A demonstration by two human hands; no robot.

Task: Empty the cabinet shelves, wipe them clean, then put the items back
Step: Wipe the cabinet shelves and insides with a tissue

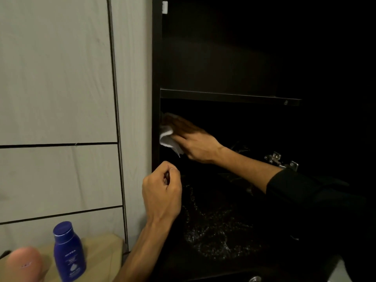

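"NIVEA" reads on the blue bottle (69, 255); smaller print illegible

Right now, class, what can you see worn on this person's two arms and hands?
The right arm wears a black long sleeve, pushed up so the forearm is bare. The left arm shows no sleeve in view. Neither the left hand nor the right hand shows gloves, rings or a watch.

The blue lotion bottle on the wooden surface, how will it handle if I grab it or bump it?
The blue lotion bottle stands upright and is taller than it is wide, so a sideways bump might tip it. Its rounded body suggests it could roll once down. The smooth, plastic-looking surface may be a little slippery, but it probably will not break. How full or heavy it is cannot be told.
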